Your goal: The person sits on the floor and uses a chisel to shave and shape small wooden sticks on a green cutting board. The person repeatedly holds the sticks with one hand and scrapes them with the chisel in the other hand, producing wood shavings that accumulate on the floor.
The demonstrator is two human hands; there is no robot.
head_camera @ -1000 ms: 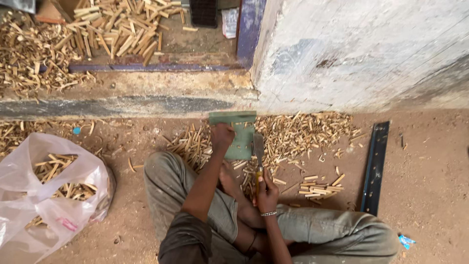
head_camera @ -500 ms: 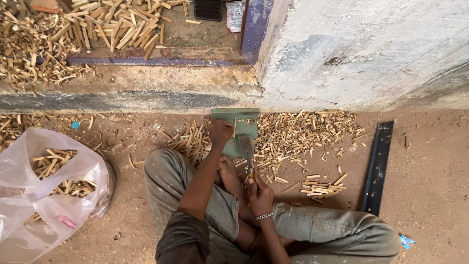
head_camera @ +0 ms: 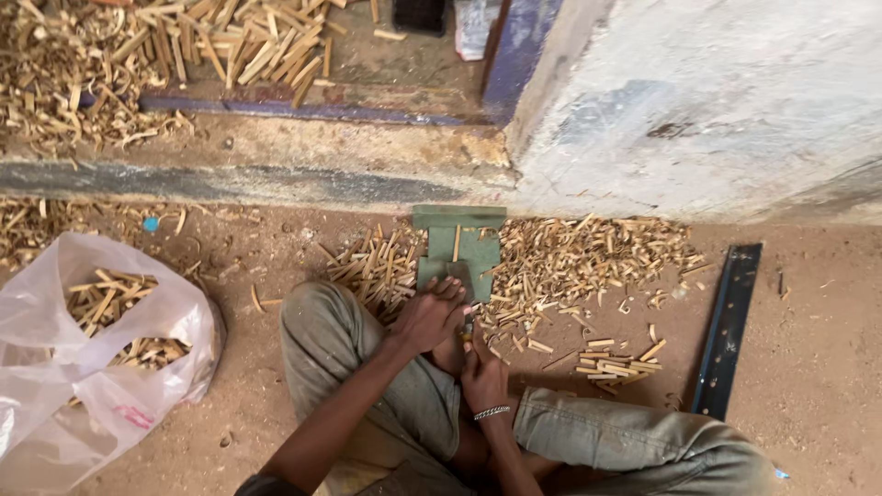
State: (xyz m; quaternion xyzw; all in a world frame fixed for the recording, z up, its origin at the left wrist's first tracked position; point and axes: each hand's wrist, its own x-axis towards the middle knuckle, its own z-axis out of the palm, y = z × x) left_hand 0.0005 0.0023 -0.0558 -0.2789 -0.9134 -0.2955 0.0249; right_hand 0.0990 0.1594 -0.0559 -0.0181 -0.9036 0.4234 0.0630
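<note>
Both hands point(head_camera: 455, 344) apparently touching green cutter point(head_camera: 457, 253).

A crumpled clear plastic bag point(head_camera: 83, 367) lies at far left.

Green metal cutting tool point(head_camera: 457, 250): flat, upright-backed frame standing on the dirt floor against the step. Short split wooden stick point(head_camera: 467, 336): pale, partly hidden, positioned just below the tool base.
</note>
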